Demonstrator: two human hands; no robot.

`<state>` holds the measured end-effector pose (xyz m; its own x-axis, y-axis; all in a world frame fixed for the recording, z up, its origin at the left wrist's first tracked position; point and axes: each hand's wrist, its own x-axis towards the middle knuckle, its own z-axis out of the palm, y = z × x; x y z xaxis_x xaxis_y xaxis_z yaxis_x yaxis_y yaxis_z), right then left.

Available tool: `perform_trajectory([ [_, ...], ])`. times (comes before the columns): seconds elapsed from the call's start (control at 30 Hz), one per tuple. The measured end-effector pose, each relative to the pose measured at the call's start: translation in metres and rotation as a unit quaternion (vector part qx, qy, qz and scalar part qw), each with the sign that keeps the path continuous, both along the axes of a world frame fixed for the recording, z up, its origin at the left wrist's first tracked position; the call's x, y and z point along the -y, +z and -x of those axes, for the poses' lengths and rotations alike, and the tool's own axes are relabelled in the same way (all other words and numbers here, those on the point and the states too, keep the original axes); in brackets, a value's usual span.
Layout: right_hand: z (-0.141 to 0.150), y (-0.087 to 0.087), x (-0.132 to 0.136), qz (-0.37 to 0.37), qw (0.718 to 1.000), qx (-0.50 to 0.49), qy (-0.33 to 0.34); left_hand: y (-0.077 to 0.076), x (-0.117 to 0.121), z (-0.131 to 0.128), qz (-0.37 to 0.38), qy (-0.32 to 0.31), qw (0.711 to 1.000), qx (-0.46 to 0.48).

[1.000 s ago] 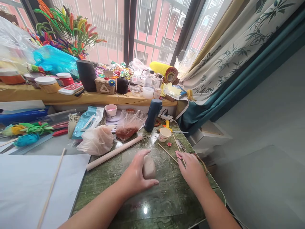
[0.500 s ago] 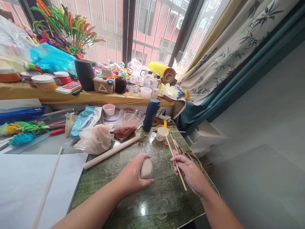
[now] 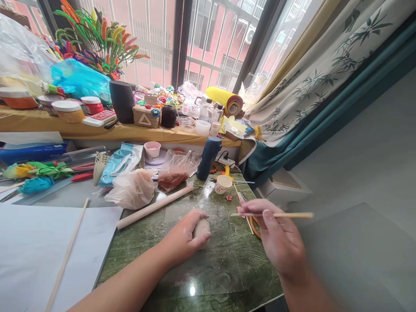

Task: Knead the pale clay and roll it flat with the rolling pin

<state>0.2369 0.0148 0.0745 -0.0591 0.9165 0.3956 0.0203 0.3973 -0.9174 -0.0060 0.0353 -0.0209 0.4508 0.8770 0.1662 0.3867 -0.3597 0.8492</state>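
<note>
My left hand is wrapped round a pale lump of clay on the green tabletop, thumb and fingers on either side of it. Part of the lump is hidden behind the fingers. To the right, my right hand is raised and pinches a thin wooden stick that lies nearly level across the fingers. The stick's left end is slightly blurred. Beyond the hands stands a white paper cup. A second thin stick lies on the table behind my right hand.
A rolling pin lies behind the clay. Past it are a wrapped plastic bag, a bag of brown material and a dark blue bottle. White paper with a long stick covers the left side. The table's edge runs along the right.
My right hand has lifted and moved right, and the stick has swung from steeply slanted to nearly level. My left hand has closed further over the clay. The view has shifted slightly.
</note>
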Motion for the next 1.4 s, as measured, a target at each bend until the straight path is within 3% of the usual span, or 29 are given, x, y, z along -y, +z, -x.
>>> perform_trajectory([
  [0.1, 0.026, 0.037, -0.008, 0.043, 0.978, -0.173, 0.106, 0.002, 0.0, -0.002, 0.003, 0.003, 1.0, -0.001],
  [0.2, 0.052, 0.065, -0.017, 0.068, 0.955, -0.195, 0.211, 0.002, -0.001, -0.002, 0.005, 0.001, 1.0, 0.007],
  [0.3, 0.069, 0.073, -0.024, 0.076, 0.946, -0.186, 0.254, 0.001, -0.001, -0.001, 0.007, 0.006, 1.0, 0.012],
  [0.57, 0.084, 0.036, -0.038, 0.119, 0.938, -0.209, 0.25, 0.008, 0.0, -0.001, 0.032, 0.005, 0.999, 0.016],
  [0.87, 0.093, 0.02, -0.04, 0.109, 0.942, -0.186, 0.257, 0.006, -0.001, -0.006, 0.036, 0.01, 0.999, 0.019],
  [1.07, 0.092, -0.025, -0.041, 0.126, 0.966, -0.119, 0.191, 0.003, -0.002, -0.007, 0.041, 0.026, 0.999, 0.021],
  [1.23, 0.09, -0.06, -0.041, 0.145, 0.969, -0.097, 0.178, 0.004, -0.003, -0.009, 0.022, 0.016, 0.999, 0.027],
  [1.4, 0.095, -0.062, -0.04, 0.147, 0.971, -0.083, 0.17, 0.009, -0.001, -0.009, 0.008, 0.009, 1.0, 0.023],
])
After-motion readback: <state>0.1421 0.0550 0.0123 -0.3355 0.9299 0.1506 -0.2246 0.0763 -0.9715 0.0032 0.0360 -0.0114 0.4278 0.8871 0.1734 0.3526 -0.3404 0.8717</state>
